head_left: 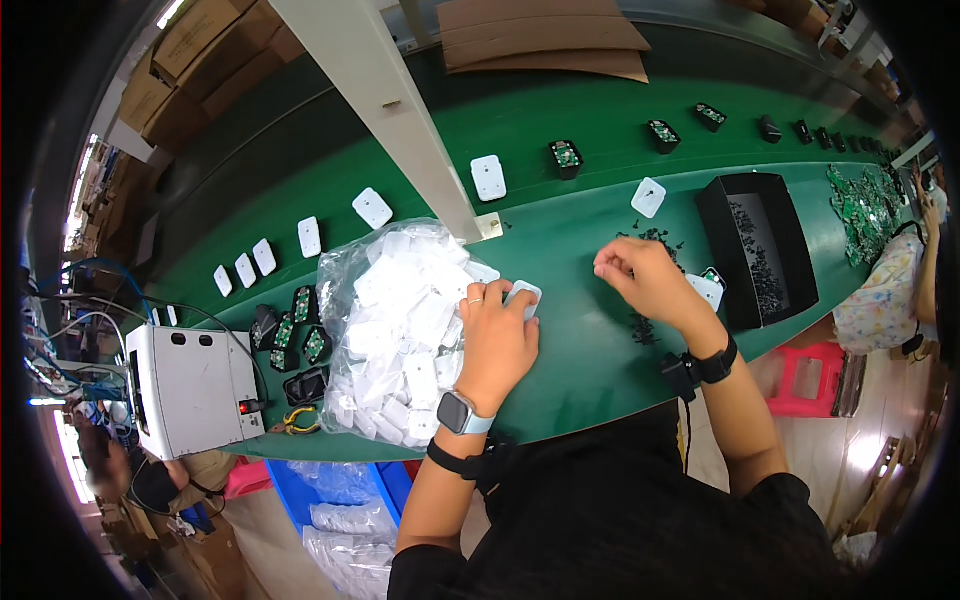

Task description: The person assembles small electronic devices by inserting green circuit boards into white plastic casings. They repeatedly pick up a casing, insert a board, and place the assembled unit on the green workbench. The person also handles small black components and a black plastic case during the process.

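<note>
My left hand rests on the green belt beside a clear plastic bag full of white plastic covers, and its fingers grip one white cover. My right hand hovers over a scatter of small black parts, fingers pinched together; what they pinch is too small to see. Another white cover lies just right of that hand, next to a black tray.
A black tray of small black parts stands at the right. White covers and black housings with green boards lie in a row along the belt. A white box machine and black housings sit left. A person works at far right.
</note>
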The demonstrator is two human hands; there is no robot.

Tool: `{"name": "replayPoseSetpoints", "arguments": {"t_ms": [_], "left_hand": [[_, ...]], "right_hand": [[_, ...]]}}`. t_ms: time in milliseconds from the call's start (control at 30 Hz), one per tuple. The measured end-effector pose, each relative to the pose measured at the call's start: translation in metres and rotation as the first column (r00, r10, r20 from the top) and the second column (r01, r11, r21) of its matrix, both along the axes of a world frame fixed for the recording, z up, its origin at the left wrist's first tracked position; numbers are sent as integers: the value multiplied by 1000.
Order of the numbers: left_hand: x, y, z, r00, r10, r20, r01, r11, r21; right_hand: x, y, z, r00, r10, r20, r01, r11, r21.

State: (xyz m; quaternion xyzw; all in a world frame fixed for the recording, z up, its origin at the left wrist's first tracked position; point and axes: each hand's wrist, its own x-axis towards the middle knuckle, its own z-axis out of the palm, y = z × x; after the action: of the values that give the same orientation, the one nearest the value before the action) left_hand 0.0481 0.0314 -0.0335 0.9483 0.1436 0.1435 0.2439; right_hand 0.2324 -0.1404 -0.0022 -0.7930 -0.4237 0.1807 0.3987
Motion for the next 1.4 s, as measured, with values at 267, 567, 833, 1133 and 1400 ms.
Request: {"name": "replayPoseSetpoints", "arguments": {"t_ms": [267,567,833,1133,1400], "left_hand": [[7,-5,-4,1000,-5,-6,3,988,-158],[-40,-23,32,943,240,229,1,688,-725],[-85,-38,40,900,431,65,-38,228,-973],[-85,-56,67,942,315,118,33,261,-965],[-73,-72,84,863,356,357,236,340,-910]], "right_hand": [[-35,-8,-37,947,104,304,-113,993,13],[-33,-26,-36,967,21,253,-32,999,40],[-33,-19,-29,922,155,354,-135,988,-80],[-89,-16,54,972,232,-33,-217,944,248],[-106,-11,64,976,215,39,-215,913,348]]}}
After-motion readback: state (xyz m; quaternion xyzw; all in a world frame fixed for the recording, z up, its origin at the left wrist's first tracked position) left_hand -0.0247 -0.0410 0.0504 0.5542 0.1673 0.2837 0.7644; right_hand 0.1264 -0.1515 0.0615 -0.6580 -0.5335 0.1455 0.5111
